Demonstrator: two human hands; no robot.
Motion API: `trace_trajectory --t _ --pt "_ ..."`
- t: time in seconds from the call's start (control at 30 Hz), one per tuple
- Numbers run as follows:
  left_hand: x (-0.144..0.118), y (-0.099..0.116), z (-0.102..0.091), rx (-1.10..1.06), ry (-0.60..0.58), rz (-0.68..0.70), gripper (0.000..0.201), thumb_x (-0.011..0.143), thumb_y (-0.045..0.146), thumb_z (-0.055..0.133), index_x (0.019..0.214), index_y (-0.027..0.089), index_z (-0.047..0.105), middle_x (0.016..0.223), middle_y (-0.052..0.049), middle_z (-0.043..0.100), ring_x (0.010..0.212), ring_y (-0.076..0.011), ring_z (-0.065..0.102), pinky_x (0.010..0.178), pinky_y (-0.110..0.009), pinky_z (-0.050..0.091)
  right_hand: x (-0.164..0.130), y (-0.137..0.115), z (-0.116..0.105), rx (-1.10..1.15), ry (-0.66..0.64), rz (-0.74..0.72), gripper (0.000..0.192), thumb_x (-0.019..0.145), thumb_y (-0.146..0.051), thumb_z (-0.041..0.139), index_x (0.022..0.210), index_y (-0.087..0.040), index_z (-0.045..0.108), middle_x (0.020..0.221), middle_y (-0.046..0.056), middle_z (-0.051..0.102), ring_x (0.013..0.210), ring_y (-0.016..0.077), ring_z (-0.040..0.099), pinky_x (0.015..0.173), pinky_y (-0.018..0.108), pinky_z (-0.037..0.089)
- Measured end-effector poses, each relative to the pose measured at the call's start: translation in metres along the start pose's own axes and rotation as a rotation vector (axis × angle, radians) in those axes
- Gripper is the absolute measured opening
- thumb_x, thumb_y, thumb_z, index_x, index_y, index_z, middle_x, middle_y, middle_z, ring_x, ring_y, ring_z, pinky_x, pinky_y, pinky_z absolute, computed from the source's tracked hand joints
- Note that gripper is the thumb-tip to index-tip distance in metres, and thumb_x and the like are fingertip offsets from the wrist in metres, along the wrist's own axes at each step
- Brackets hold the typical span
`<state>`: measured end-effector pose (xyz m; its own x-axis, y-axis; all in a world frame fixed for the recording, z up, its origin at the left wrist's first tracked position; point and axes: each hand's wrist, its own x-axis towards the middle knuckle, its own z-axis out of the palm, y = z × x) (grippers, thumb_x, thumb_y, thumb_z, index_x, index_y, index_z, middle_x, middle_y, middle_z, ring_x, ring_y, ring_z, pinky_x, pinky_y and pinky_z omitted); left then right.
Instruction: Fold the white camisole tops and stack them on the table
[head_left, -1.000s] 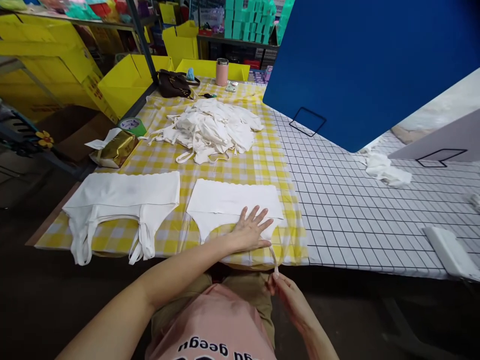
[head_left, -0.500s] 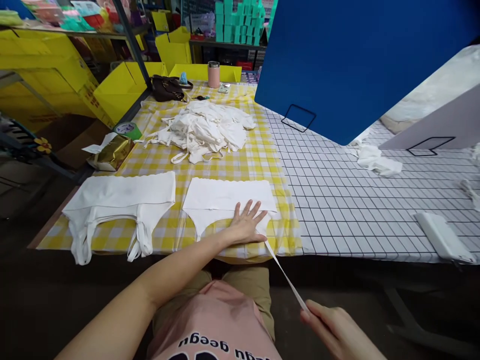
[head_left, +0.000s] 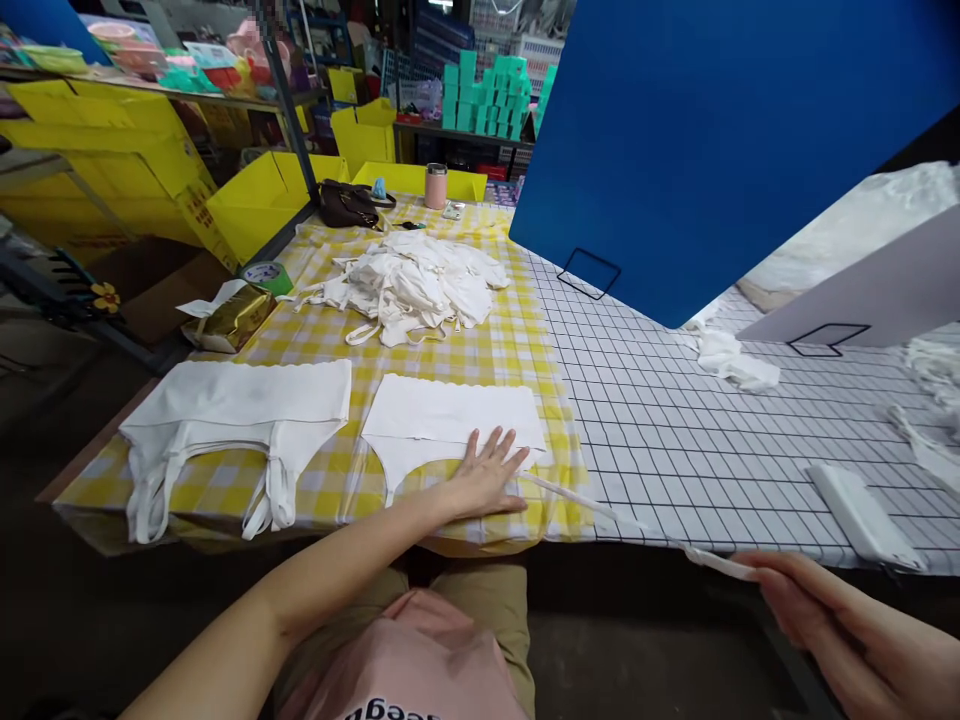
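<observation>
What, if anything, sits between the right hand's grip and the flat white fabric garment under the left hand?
Nothing visible. The right hand's grip holds a narrow white fabric strap, blurred midway, that runs to the flat white fabric garment. The left hand lies on the garment beside the strap, not across it.

On the pink shirt (head_left: 439, 655), upside-down and cut off, "gee" can be made out. Marks on the left yellow box (head_left: 161, 165) cannot be read.
</observation>
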<state>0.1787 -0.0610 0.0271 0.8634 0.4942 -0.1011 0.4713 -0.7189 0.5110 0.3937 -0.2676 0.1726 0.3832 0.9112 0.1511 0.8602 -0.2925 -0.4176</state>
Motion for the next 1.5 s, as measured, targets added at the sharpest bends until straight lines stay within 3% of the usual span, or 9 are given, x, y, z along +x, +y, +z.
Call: trace_trajectory --t 0.17,0.33,0.43,0.67,0.8,0.93,1.1,1.23,1.5 --pt "-0.016 0.052 -0.038 -0.504 0.049 0.23 0.076 0.082 0.048 0.052 0.143 0.025 0.013 0.149 -0.006 0.021 0.137 -0.0215 0.018 0.113 -0.045 0.008 0.045 -0.044 0.013 0.082 -0.246 -0.09 0.04 0.08 -0.057 0.038 0.086 -0.025 0.061 0.046 0.0 0.052 0.039 0.0152 0.049 0.039 0.026 0.039" --pt "-0.015 0.084 -0.061 -0.938 0.072 0.198 0.051 0.077 0.042 0.061 0.123 0.022 0.051 0.116 -0.006 0.061 0.108 -0.0208 0.054 0.095 -0.034 0.038 0.069 -0.066 0.022 0.119 -0.37 -0.137 0.024 0.083 -0.046 0.038 0.087 -0.025 0.05 0.051 -0.002 0.053 0.043 0.0139 0.047 0.042 0.025 0.038" --pt "-0.011 0.087 -0.058 -1.164 0.023 0.119 0.034 0.08 0.044 0.056 0.096 0.015 0.063 0.08 -0.005 0.067 0.077 -0.0153 0.06 0.074 -0.027 0.045 0.077 -0.067 0.025 0.135 -0.422 -0.148 0.021 0.084 -0.042 0.039 0.088 -0.024 0.049 0.056 -0.002 0.055 0.048 0.0135 0.049 0.045 0.024 0.039" --pt "-0.004 0.087 -0.049 -1.508 0.102 -0.073 0.045 0.067 0.056 0.063 0.068 0.012 0.055 0.05 -0.001 0.057 0.048 -0.0114 0.054 0.056 -0.025 0.043 0.073 -0.054 0.066 0.062 -0.157 -0.345 0.032 0.086 -0.026 0.038 0.116 -0.024 0.049 0.078 0.003 0.059 0.058 0.0133 0.055 0.052 0.024 0.045" --pt "-0.001 0.086 -0.041 -1.589 0.005 -0.138 0.053 0.06 0.063 0.064 0.069 0.012 0.053 0.046 0.001 0.053 0.041 -0.0127 0.053 0.047 -0.025 0.043 0.065 -0.047 0.097 -0.039 -0.028 -0.525 0.028 0.088 -0.019 0.036 0.104 -0.022 0.059 0.076 0.004 0.058 0.06 0.0133 0.055 0.049 0.022 0.043" --pt "-0.003 0.071 -0.032 -1.408 -0.043 -0.153 0.048 0.074 0.06 0.049 0.076 0.013 0.055 0.052 0.0 0.055 0.044 -0.0141 0.056 0.047 -0.026 0.043 0.066 -0.044 0.118 -0.082 0.121 -0.553 0.028 0.09 -0.019 0.037 0.091 -0.021 0.064 0.072 0.005 0.054 0.066 0.0154 0.052 0.056 0.024 0.043" --pt "0.0 0.014 -0.03 -0.504 0.34 -0.169 0.016 0.081 0.026 0.053 0.089 0.016 0.062 0.094 -0.006 0.061 0.092 -0.0199 0.056 0.084 -0.034 0.045 0.07 -0.045 0.144 0.154 0.144 -0.479 0.027 0.088 -0.017 0.038 0.093 -0.02 0.065 0.068 0.003 0.05 0.064 0.015 0.05 0.058 0.025 0.045" --pt "0.008 -0.027 -0.031 0.007 0.25 -0.138 0.034 0.075 0.015 0.061 0.109 0.015 0.057 0.106 -0.009 0.055 0.101 -0.023 0.05 0.087 -0.035 0.045 0.073 -0.05 0.166 0.375 0.065 -0.326 0.028 0.081 -0.011 0.037 0.092 -0.018 0.063 0.074 0.004 0.059 0.067 0.014 0.056 0.059 0.025 0.046" --pt "0.021 -0.042 -0.029 0.375 0.138 0.032 0.017 0.085 0.011 0.045 0.084 0.013 0.061 0.091 -0.009 0.059 0.091 -0.0222 0.054 0.067 -0.031 0.048 0.087 -0.062 0.195 0.746 -0.091 0.07 0.02 0.073 -0.022 0.049 0.087 -0.017 0.062 0.069 0.003 0.063 0.065 0.0167 0.06 0.061 0.029 0.049"
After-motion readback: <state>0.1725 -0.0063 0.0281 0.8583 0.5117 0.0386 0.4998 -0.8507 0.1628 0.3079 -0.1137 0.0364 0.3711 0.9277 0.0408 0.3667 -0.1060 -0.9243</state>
